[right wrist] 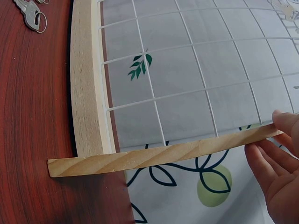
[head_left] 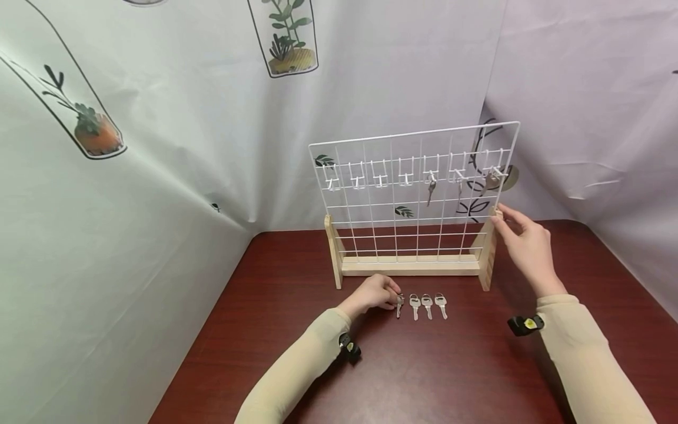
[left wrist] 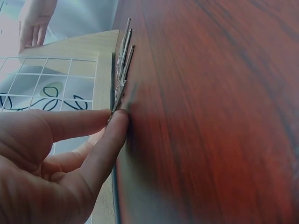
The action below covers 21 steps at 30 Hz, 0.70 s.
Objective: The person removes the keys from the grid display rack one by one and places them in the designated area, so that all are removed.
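My left hand (head_left: pixel 374 292) pinches a key (head_left: pixel 399 305) between thumb and finger, low over the table in front of the rack. In the left wrist view the fingertips cover part of that key. To its right lie three more silver keys (head_left: pixel 426 302) in a row, each with a small ring. Behind them stands a white wire grid rack (head_left: pixel 392 206) on a wooden base (head_left: pixel 410 272). My right hand (head_left: pixel 528 250) grips the top of the rack's right wooden upright (right wrist: pixel 177 148), thumb on one side and fingers on the other.
White hooks (head_left: pixel 380 181) line the upper part of the grid. Keys hang from the hooks on the right, one (head_left: pixel 431 193) plainly visible. The dark red table (head_left: pixel 424 371) ends at a white patterned cloth (head_left: pixel 159 88) behind and at the sides.
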{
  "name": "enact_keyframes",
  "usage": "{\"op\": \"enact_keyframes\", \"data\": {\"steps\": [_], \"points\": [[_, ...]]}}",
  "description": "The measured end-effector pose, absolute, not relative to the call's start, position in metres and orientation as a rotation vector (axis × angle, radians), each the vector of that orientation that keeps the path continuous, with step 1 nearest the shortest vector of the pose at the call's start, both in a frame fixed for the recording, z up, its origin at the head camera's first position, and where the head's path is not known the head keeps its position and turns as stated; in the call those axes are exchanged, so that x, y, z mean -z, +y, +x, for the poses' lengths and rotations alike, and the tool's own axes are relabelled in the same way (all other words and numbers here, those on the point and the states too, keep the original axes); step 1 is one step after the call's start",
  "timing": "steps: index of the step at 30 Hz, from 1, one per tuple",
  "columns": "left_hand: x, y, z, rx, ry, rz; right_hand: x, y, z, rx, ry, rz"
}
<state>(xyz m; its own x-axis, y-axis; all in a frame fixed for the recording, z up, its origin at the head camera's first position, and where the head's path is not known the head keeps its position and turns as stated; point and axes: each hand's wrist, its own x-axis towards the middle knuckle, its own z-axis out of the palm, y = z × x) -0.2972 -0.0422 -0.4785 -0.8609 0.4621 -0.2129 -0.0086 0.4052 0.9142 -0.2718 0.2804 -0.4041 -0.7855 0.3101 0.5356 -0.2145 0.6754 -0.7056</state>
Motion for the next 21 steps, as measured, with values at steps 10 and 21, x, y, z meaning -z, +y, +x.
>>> {"op": "enact_keyframes", "data": {"steps": [10, 21], "points": [[0.4786, -0.0398, -0.2959, -1.442, 2.274, 0.399, 0.4049, 0.2819, -0.2721, -1.070, -2.246, -0.066], [0.4807, -0.0399, -0.2942, -1.377, 2.339, 0.404, 0.4059, 0.2812, -0.2724, -1.073, -2.235, -0.065]]}}
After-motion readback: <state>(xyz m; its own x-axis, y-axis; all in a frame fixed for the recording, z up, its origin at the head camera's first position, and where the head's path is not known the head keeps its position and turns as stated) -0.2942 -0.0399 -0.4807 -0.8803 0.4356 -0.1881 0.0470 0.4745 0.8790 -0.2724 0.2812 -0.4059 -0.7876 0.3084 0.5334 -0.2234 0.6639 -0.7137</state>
